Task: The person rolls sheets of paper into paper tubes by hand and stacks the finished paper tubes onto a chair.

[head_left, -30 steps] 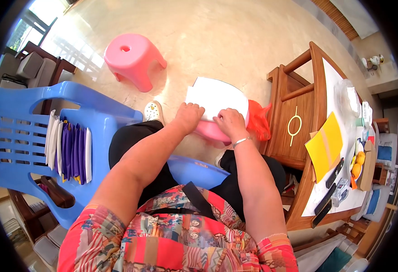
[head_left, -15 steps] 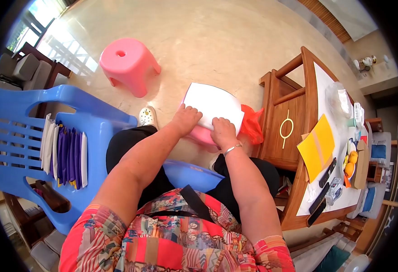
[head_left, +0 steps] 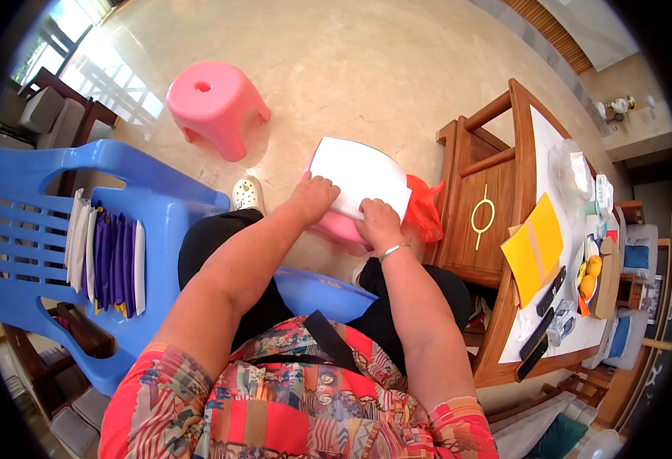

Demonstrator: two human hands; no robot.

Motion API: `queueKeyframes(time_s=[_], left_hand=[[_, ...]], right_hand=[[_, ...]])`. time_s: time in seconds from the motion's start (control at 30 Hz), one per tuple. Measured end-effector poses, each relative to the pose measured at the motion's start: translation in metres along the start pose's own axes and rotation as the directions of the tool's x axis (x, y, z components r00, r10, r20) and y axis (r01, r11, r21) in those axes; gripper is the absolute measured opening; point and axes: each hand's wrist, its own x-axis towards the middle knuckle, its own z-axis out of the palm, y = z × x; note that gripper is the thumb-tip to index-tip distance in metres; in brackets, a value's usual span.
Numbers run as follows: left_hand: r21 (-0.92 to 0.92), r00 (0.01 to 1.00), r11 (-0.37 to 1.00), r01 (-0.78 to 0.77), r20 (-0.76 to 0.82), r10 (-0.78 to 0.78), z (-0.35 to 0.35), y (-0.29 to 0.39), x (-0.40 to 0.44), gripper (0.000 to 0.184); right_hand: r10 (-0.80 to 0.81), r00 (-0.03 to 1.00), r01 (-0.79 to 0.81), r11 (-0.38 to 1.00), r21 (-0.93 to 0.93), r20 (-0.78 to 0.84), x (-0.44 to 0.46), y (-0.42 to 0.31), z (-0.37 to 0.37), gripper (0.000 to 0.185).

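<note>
A white sheet of paper (head_left: 363, 172) lies over a pink stool (head_left: 341, 228) in front of my knees. My left hand (head_left: 314, 197) is closed on the near left edge of the sheet, with its fingers curled on top. At the near right edge, my right hand (head_left: 380, 220) grips the same sheet, fingers bent over it and the thumb mostly hidden. A bracelet is on the right wrist. Against the stool's right side sits a crumpled red plastic bag (head_left: 425, 210).
Another pink stool (head_left: 212, 99) stands ahead on the left. Purple and white folded packets (head_left: 114, 260) rest on a blue plastic chair (head_left: 152, 222) to my left. A wooden table (head_left: 516, 229) at right bears a yellow envelope (head_left: 535, 249), remotes (head_left: 539, 336) and fruit (head_left: 590, 277).
Both hands stay at the sheet's near edge, and the sheet looks the same. Only a very slight shift of the whole view is visible.
</note>
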Motion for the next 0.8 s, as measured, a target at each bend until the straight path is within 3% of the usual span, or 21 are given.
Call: queueKeyframes(time_s=[0.2, 0.3, 0.4, 0.6, 0.7, 0.8], left_hand=[[-0.181, 0.992, 0.977, 0.115, 0.063, -0.106, -0.006, -0.003, 0.003, 0.016], [-0.126, 0.994, 0.989, 0.082, 0.079, -0.073, -0.008, -0.005, 0.003, 0.015], [-0.067, 0.996, 0.994, 0.083, 0.049, -0.080, -0.006, -0.005, 0.006, 0.017], [-0.144, 0.987, 0.981, 0.132, 0.108, -0.117, -0.005, -0.011, 0.012, 0.014], [-0.203, 0.980, 0.966, 0.161, 0.145, -0.133, -0.010, -0.014, 0.014, 0.015], [-0.142, 0.986, 0.978, 0.152, 0.088, -0.140, -0.011, -0.013, 0.015, 0.020]], right_hand=[[0.059, 0.997, -0.060, 0.998, 0.019, 0.054, -0.003, -0.002, -0.009, 0.030], [0.115, 0.990, -0.117, 0.993, 0.015, 0.083, -0.003, -0.006, -0.012, 0.031], [0.065, 0.998, -0.064, 0.998, -0.028, 0.024, -0.006, -0.008, -0.013, 0.023], [-0.035, 0.999, 0.035, 0.995, -0.090, 0.010, 0.000, 0.003, -0.008, 0.023], [0.013, 0.997, -0.010, 0.999, -0.040, 0.073, 0.005, 0.004, -0.012, 0.024], [0.026, 0.998, -0.025, 1.000, -0.017, 0.053, 0.005, 0.004, -0.016, 0.025]])
